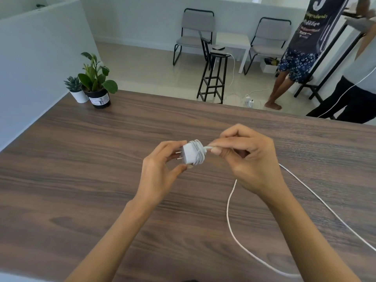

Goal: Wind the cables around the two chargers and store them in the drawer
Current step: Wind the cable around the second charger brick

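Winding is the step in hand, and you are partway through the first charger. Taking the small white two-pin plastic charger point(190, 154) as the landmark and going left to right: your left hand point(160, 174) sits just left of it, gripping its body between thumb below and fingertips above, lifted over the dark wood-grain table point(81, 159). The charger's long axis lies roughly level, left to right; its two metal pins point left toward your left palm, and the wound end faces right. Several turns of thin white cable point(228, 208) already wrap that right-hand end. Just right of the charger, your right hand point(246, 157) pinches the cable between thumb and forefinger, the strand running taut into the coil. Further right and nearer you, the loose remainder loops across the table and runs off the right edge, so a good length is left.

The next move probably calls for carrying the pinched strand around the body again, keeping tension so the turns stay snug, while your left hand holds the charger steady. Neither the second charger nor the drawer is in view.
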Demonstrator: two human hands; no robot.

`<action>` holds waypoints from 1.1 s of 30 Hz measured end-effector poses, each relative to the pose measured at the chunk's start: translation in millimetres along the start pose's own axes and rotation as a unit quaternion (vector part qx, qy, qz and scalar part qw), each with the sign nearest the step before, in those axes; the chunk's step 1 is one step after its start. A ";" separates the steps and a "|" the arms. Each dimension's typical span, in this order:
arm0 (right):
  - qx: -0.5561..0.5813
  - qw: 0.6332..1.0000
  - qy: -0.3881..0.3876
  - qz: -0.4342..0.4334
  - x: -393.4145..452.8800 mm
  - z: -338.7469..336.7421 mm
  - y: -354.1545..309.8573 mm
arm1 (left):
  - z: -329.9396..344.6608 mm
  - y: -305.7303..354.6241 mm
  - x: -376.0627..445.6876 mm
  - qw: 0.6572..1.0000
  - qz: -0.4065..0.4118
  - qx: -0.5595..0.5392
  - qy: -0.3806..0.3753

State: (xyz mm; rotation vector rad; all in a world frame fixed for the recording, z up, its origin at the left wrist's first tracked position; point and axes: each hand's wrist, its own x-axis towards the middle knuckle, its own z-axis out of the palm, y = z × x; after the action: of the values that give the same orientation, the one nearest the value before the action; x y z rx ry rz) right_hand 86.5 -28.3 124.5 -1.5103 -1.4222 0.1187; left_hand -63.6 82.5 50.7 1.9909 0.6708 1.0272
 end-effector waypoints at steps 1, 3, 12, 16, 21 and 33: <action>0.000 1.000 0.007 -0.001 4.6 0.5 0.8 | -0.1 2.5 -3.4 1.000 0.002 0.001 -0.007; 0.005 1.000 0.018 0.007 13.7 2.2 4.1 | -0.9 8.5 -9.8 1.000 0.001 -0.003 -0.019; -0.003 0.997 0.002 0.076 37.2 16.7 30.8 | -7.7 44.2 -25.5 0.980 -0.067 -0.178 -0.061; 0.119 0.976 0.003 0.182 23.7 20.9 46.6 | -20.5 53.2 -25.1 0.957 -0.089 -0.275 -0.028; 0.161 0.950 0.005 0.266 -9.5 35.6 60.2 | -32.8 55.8 -15.4 0.950 -0.092 -0.296 0.040; -0.114 0.991 0.053 0.041 -72.3 44.8 53.7 | -41.8 40.3 22.7 0.960 -0.117 -0.218 0.130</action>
State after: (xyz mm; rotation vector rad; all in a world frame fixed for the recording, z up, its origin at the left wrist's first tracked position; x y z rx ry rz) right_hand 72.3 -48.1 26.9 -1.7363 -1.3224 -0.0760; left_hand -82.7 93.4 109.0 1.3760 0.7265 1.1836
